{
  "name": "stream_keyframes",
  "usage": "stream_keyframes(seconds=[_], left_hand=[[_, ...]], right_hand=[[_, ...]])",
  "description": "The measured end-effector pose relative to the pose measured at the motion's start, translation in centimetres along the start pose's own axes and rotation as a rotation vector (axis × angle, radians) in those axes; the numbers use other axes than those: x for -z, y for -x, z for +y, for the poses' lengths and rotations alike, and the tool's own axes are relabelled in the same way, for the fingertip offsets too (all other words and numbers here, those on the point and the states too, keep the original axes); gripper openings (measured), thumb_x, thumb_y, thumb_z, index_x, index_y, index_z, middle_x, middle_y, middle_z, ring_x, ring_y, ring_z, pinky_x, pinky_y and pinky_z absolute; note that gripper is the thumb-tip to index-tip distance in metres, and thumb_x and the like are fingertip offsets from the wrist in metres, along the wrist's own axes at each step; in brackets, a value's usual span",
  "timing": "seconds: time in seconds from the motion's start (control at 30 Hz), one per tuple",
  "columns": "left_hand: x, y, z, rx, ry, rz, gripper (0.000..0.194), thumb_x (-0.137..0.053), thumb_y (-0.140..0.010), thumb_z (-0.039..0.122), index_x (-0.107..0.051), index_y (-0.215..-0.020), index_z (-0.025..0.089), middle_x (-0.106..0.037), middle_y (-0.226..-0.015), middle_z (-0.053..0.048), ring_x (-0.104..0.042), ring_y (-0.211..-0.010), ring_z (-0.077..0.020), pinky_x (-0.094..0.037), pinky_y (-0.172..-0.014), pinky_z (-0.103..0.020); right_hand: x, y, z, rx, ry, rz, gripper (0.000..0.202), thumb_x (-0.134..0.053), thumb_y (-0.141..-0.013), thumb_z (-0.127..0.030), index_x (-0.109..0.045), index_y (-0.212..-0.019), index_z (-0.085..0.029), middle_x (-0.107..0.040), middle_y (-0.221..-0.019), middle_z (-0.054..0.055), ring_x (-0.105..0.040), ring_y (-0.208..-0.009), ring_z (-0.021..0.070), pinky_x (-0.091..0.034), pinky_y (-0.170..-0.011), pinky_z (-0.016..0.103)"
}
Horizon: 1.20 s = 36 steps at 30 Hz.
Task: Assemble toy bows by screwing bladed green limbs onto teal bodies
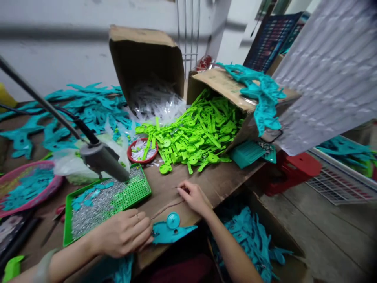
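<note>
Workpiece: teal part [166,236], lower centre of the frame, at the near edge of the table [224,184]; its left end is hidden under fingers.
Disc: round teal disc [173,221] at the part's upper edge; whether joined to it cannot be told.
Left hand [126,232]: lower left of centre, grasping the left end of the teal part; fingertips mostly hidden.
Right hand [194,197]: near centre, thumb and forefinger brought together; a dark speck shows at the tips, too small to identify, so a grasp cannot be confirmed.
Brown line [167,206]: runs between the hands; cord or surface mark, cannot tell.
Green tray [68,218]: left of centre, holding small metal pieces, individually indistinct; a grey tool head [104,161] covers its upper part.
Light-green parts [203,133]: centre, heaped at the mouth of a cardboard box [220,86]; overlap hides most outlines.
Second box [144,35]: upper centre, pale pieces within, interior dark.
Pink basket [54,184]: cut off by the left edge.
Teal pile [247,232]: lower right, partly behind the right forearm.
</note>
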<state>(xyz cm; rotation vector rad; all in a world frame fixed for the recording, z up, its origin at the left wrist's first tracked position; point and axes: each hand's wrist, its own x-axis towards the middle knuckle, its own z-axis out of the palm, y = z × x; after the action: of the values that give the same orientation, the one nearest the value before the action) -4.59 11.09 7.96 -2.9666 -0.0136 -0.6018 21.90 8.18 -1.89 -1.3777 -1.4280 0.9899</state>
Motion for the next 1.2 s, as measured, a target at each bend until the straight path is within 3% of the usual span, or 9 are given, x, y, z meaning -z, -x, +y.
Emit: stream_keyframes(seconds=[0.17,0.33,0.47,0.6,0.77,0.83,0.93,1.07,1.2], left_hand=[[-0.9,0.5,-0.3,0.034,-0.068,-0.097,0.013,-0.048,-0.098,0.013,-0.06,-0.095,0.016,-0.06,-0.075,-0.002,-0.054,-0.065,-0.0167,-0.039,-0.058,-0.032],[-4.5,-2.8,-2.4,0.541,0.064,-0.364,0.024,-0.047,-0.094,0.006,-0.064,-0.109,0.015,-0.068,-0.1,-0.01,-0.064,-0.091,-0.0221,-0.05,-0.078,-0.033],[-8.0,-6.3,-5.6,0.861,0.076,-0.335,0.031,-0.044,-0.094,0.004,-0.06,-0.12,0.008,-0.061,-0.125,-0.021,-0.058,-0.12,-0.0296,-0.047,-0.101,-0.048],[-10.2,-8.2,-7.7,1.095,0.212,-0.294,0.022,-0.063,-0.094,0.028,-0.064,-0.11,0.013,-0.064,-0.118,-0.01,-0.062,-0.11,-0.0248,-0.051,-0.097,-0.049],[-9.6,-8.1,-7.0,1.233,0.575,-0.137,0.032,-0.066,-0.088,0.044,-0.063,-0.075,0.015,-0.067,-0.088,-0.005,-0.062,-0.083,-0.0182,-0.049,-0.077,-0.033],[-8.7,-7.7,-5.8,1.281,0.76,-0.072,0.043,-0.063,-0.085,0.054,-0.055,-0.062,0.017,-0.062,-0.068,-0.002,-0.058,-0.068,-0.0164,-0.044,-0.065,-0.029],[-7.4,-6.6,-3.2,1.369,1.001,0.045,0.047,-0.065,-0.076,0.063,-0.047,-0.064,0.021,-0.056,-0.056,0.002,-0.057,-0.059,-0.0157,-0.038,-0.056,-0.026],[-6.8,-5.7,-0.3,1.488,1.27,0.185,0.045,-0.077,-0.065,0.052,-0.048,-0.081,0.022,-0.057,-0.062,0.005,-0.062,-0.064,-0.0172,-0.043,-0.057,-0.026],[-6.2,-6.8,-0.1,1.482,1.588,0.244,0.041,-0.08,-0.057,0.029,-0.058,-0.089,0.017,-0.069,-0.082,-0.004,-0.068,-0.082,-0.0197,-0.054,-0.076,-0.031]], right_hand=[[-0.3,0.0,0.2,0.011,-0.017,0.012,0.018,-0.058,-0.091,-0.033,-0.064,-0.085,-0.017,-0.06,-0.071,-0.002,-0.053,-0.066,0.0115,-0.038,-0.064,0.023],[-0.4,0.0,0.6,0.012,-0.025,0.025,0.021,-0.058,-0.092,-0.035,-0.063,-0.083,-0.017,-0.058,-0.07,-0.002,-0.051,-0.064,0.0112,-0.038,-0.062,0.023],[-0.4,0.1,1.0,0.0,-0.052,0.027,0.022,-0.057,-0.092,-0.038,-0.062,-0.084,-0.018,-0.052,-0.062,-0.005,-0.046,-0.055,0.0096,-0.035,-0.054,0.022],[-0.4,0.1,1.5,-0.009,-0.099,0.053,0.023,-0.06,-0.091,-0.039,-0.061,-0.082,-0.018,-0.049,-0.057,-0.006,-0.044,-0.05,0.0084,-0.033,-0.05,0.021],[-0.3,-0.2,1.7,-0.046,-0.219,0.162,0.027,-0.061,-0.09,-0.045,-0.058,-0.085,-0.018,-0.051,-0.057,-0.007,-0.044,-0.046,0.0071,-0.033,-0.045,0.02],[-0.4,-0.2,1.6,-0.07,-0.286,0.188,0.03,-0.062,-0.088,-0.048,-0.057,-0.085,-0.018,-0.051,-0.057,-0.007,-0.043,-0.043,0.0065,-0.031,-0.042,0.019],[-0.7,0.1,1.1,-0.101,-0.403,0.211,0.034,-0.063,-0.085,-0.051,-0.053,-0.084,-0.019,-0.053,-0.059,-0.007,-0.042,-0.04,0.0056,-0.03,-0.039,0.018],[-2.2,0.5,0.3,-0.141,-0.525,0.227,0.037,-0.064,-0.082,-0.055,-0.05,-0.083,-0.021,-0.057,-0.065,-0.006,-0.046,-0.042,0.0063,-0.036,-0.04,0.018],[-3.4,0.0,-0.4,-0.173,-0.568,0.28,0.038,-0.068,-0.08,-0.054,-0.05,-0.084,-0.021,-0.057,-0.068,-0.006,-0.048,-0.046,0.0062,-0.038,-0.041,0.017]])
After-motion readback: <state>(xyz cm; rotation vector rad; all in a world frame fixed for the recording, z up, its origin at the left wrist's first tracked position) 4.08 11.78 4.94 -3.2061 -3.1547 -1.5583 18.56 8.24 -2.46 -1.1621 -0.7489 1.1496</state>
